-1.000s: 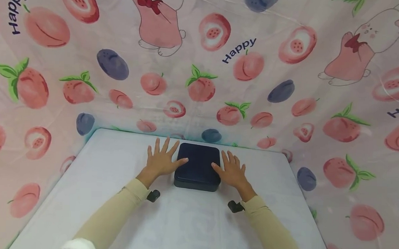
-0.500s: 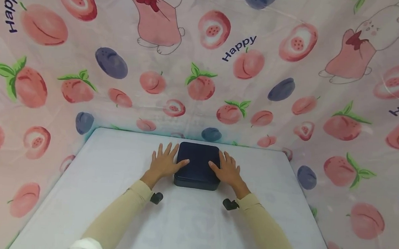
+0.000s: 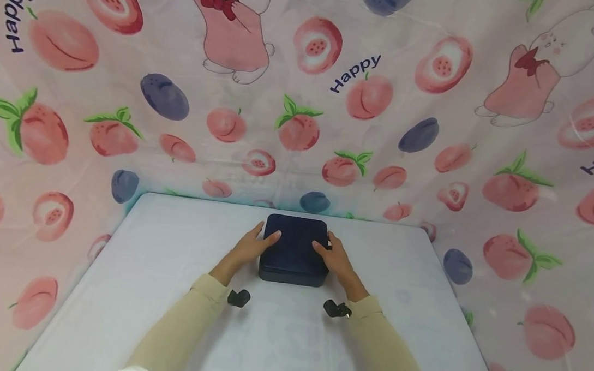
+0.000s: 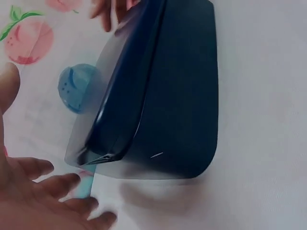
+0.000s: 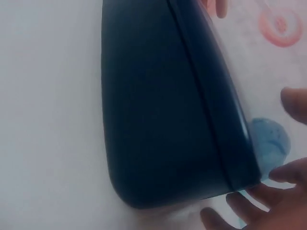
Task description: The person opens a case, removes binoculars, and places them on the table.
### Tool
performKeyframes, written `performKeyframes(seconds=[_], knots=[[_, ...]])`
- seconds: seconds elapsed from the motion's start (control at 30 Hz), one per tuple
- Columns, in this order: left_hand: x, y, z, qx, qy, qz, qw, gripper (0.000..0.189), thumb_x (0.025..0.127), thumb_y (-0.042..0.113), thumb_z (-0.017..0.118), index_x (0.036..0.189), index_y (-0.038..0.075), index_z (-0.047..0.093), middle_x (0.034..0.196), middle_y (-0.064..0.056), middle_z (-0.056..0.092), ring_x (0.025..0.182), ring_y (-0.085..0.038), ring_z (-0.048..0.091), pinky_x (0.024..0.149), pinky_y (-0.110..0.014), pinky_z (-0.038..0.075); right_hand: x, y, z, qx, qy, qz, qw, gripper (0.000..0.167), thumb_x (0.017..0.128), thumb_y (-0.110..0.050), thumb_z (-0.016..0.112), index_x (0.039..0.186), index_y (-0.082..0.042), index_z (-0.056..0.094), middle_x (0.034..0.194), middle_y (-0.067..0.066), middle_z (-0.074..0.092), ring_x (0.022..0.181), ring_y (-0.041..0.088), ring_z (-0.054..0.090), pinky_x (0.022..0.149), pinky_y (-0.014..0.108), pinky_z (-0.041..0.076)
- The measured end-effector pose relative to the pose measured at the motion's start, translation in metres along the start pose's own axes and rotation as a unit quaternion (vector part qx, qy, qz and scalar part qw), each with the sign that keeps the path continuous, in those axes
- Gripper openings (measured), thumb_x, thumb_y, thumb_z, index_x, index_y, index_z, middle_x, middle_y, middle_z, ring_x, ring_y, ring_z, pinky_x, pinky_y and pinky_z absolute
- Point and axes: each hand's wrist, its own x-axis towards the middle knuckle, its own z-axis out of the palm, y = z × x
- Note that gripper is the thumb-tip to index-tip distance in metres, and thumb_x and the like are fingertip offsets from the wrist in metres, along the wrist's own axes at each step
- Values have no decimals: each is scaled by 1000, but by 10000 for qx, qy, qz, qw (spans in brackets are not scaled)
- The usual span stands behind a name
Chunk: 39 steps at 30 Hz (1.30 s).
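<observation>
A dark navy box (image 3: pixel 295 243) with rounded corners and its lid on sits on the white tabletop. My left hand (image 3: pixel 248 246) is at the box's left side, its thumb reaching over the lid. On the opposite side, my right hand (image 3: pixel 337 259) has its thumb over the lid too, and its fingers bend down along the side wall. In the left wrist view, the fingers of the left hand (image 4: pixel 43 196) are spread, apart from the box wall (image 4: pixel 177 86). The right wrist view has the right hand's fingertips (image 5: pixel 240 203) right at the box's far corner.
The white table (image 3: pixel 187 225) ends at a hanging cloth (image 3: pixel 260 113) printed with peaches, plums and rabbits, close behind the box. The cloth also borders both sides. Small black wrist cameras (image 3: pixel 239 298) hang under both sleeves.
Both hands have moved inward against the box's sides. Their fingers, widely spread before, have come down and bent along the sides. The box stays where it was.
</observation>
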Motion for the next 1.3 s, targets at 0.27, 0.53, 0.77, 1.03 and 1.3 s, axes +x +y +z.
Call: performKeyframes(seconds=[0.27, 0.53, 0.77, 1.03, 1.3], knots=[[2, -1, 3, -924, 248, -85, 9954, 91, 97, 46, 72, 163, 1, 29, 167, -24, 36, 155, -42, 34, 125, -57, 34, 4, 9, 4, 476, 440, 459, 9968, 66, 101, -22, 68, 157, 2, 40, 145, 27, 52, 130, 39, 55, 112, 54, 48], [6, 0, 3, -1001, 747, -306, 9917, 59, 98, 17, 71, 148, -7, 50, 150, -28, 55, 140, -41, 54, 117, -53, 45, 9, 6, 0, 572, 692, 584, 9942, 54, 96, -16, 73, 144, 2, 58, 118, 20, 65, 100, 27, 62, 82, 33, 54], [4, -2, 8, -980, 1000, -538, 9887, 43, 98, 7, 67, 139, -7, 60, 138, -27, 64, 127, -38, 65, 109, -51, 53, 8, 7, -2, 723, 587, 713, 9931, 51, 94, -16, 74, 139, 4, 61, 111, 19, 69, 96, 24, 64, 81, 32, 52], [2, 2, 10, -1355, 1109, -737, 9818, 41, 94, -1, 67, 134, -8, 64, 132, -28, 67, 118, -35, 69, 106, -47, 56, 6, 8, -5, 948, 568, 781, 9908, 50, 92, -12, 76, 138, 5, 62, 113, 22, 73, 99, 26, 68, 88, 38, 55], [1, 3, 9, -1833, 1182, -925, 9715, 41, 91, -5, 69, 132, -8, 65, 132, -29, 67, 118, -34, 70, 104, -45, 57, 5, 3, -8, 868, 615, 849, 9907, 46, 92, -10, 76, 133, 6, 64, 114, 23, 74, 100, 28, 70, 91, 41, 57]])
